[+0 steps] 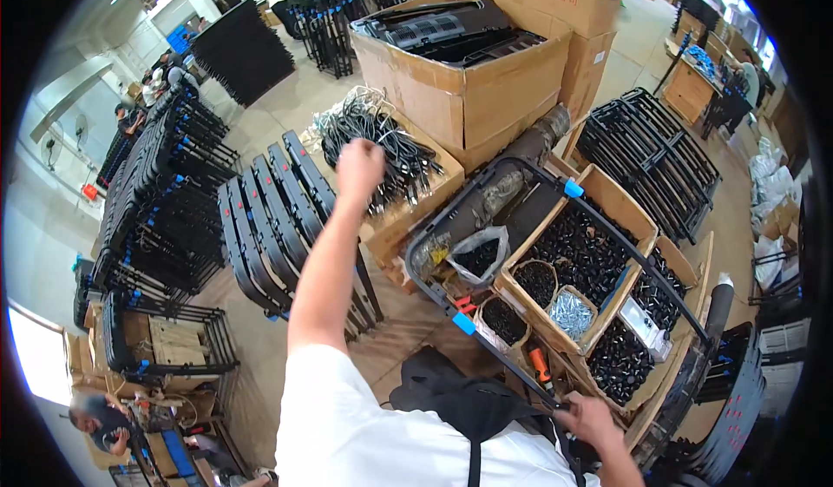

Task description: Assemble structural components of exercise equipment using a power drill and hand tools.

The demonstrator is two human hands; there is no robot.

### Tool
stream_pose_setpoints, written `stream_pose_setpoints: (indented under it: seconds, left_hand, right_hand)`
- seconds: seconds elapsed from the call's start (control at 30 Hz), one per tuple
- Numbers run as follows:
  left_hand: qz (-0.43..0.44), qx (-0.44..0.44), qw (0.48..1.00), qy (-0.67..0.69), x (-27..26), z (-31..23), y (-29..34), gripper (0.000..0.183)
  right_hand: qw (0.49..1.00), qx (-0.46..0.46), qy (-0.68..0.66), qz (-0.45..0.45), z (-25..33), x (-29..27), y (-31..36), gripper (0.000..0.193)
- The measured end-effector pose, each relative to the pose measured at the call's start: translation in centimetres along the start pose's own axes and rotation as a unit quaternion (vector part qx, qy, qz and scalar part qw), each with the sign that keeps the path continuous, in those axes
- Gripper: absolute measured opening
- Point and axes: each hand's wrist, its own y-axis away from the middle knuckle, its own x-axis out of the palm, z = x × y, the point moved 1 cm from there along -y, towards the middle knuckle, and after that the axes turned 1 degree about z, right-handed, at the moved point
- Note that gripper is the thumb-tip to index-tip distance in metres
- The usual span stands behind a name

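My left hand (360, 170) reaches out over a pile of black cords (395, 157) on a cardboard box. Its fingers are curled together at the pile's near side; what they hold, if anything, is hidden. At the lower right my right hand (592, 420) closes round one end of a black tubular frame (512, 368). This U-shaped frame carries blue clips (573, 188) and lies slanted across the workbench, over the parts boxes. A bundle of whitish cords (351, 109) borders the black ones.
Divided cardboard boxes hold black knobs (620, 367) and silver screws (571, 313). An orange-handled tool (540, 365) lies beside them. Black folded frames (269, 218) stand at left. A large carton (416, 83) with black panels is ahead. Other people work at far left and right.
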Motion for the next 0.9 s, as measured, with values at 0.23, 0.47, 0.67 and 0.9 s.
stream_pose_setpoints:
  seconds: [0.23,0.47,0.67,0.9]
  left_hand:
    - [0.212,-0.092,0.951,-0.206,4.2,2.2,-11.9,0.059]
    - [0.329,-0.084,0.912,-0.232,6.9,5.9,-16.9,0.036]
    - [0.274,-0.227,0.898,0.258,4.8,7.3,-19.7,0.039]
    - [-0.006,0.119,0.826,0.551,-7.4,-2.0,-15.9,0.021]
  right_hand:
    - [0.939,0.19,0.247,-0.145,0.4,6.7,0.9,0.049]
    - [0.89,0.322,0.322,0.035,5.6,5.5,-0.6,0.055]
    - [0.887,0.312,0.335,-0.065,5.7,6.1,-1.7,0.043]
    - [0.869,0.316,0.365,0.109,2.3,7.2,0.2,0.019]
